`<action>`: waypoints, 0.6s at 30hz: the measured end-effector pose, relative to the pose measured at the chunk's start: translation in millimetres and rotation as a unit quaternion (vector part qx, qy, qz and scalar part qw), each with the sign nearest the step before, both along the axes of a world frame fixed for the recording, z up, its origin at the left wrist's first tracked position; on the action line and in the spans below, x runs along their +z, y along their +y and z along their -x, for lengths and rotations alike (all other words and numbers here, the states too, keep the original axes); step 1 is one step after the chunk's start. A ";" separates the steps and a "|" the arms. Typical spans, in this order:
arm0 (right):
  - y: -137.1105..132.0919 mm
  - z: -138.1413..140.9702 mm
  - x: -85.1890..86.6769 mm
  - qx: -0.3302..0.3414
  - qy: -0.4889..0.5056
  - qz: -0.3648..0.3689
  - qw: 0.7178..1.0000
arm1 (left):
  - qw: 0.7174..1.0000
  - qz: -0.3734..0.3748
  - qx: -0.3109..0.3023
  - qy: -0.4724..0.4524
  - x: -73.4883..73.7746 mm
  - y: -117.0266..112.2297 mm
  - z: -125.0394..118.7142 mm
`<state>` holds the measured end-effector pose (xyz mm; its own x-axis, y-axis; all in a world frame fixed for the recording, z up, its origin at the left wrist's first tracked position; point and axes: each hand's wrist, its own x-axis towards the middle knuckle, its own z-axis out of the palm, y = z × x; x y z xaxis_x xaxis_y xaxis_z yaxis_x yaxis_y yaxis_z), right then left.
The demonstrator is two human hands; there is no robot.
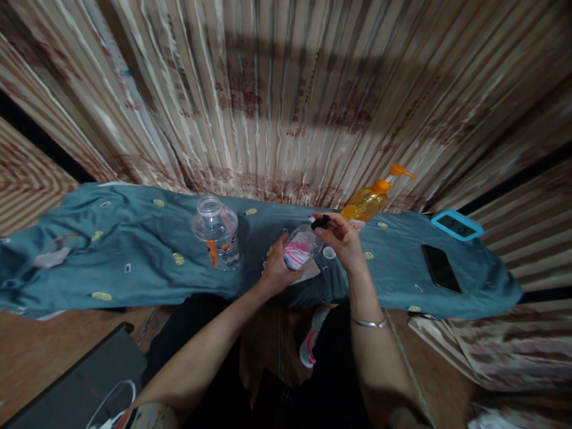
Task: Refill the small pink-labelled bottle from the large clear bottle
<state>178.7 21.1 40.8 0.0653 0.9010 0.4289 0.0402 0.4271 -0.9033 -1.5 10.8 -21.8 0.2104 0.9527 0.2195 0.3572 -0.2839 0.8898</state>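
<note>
My left hand is wrapped round a clear bottle with a pink and white label, tilted over the cloth. At the bottle's mouth, my right hand pinches a small black cap; whether the cap touches the neck I cannot tell. A small white round lid lies just below the right hand. Partly under the bottle is a piece of white tissue or paper. Behind the right hand stands a pump bottle of yellow liquid with an orange pump head.
A large clear plastic jar with orange markings stands at left on the teal cloth-covered board. To the right are a blue-framed digital clock and a black phone. A pleated curtain hangs behind.
</note>
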 end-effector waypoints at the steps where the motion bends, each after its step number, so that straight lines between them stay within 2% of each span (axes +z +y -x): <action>1: 0.7 -0.1 -0.8 -0.005 0.002 0.000 1.000 | 1.000 -0.001 -0.001 -0.001 0.1 -0.1 0.1; 10: -1.0 0.0 4.8 0.013 -0.016 0.011 1.000 | 1.000 -0.006 -0.012 0.011 0.7 0.4 0.5; 18: 2.2 0.3 -0.7 -0.023 -0.029 0.005 0.999 | 1.000 -0.007 -0.005 0.008 1.8 -0.3 -0.8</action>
<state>178.3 23.3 40.1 0.0818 0.9019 0.4242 0.1111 0.4147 -0.9031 -0.7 10.5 -19.9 0.2238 0.9472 0.2294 0.3684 -0.3001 0.8799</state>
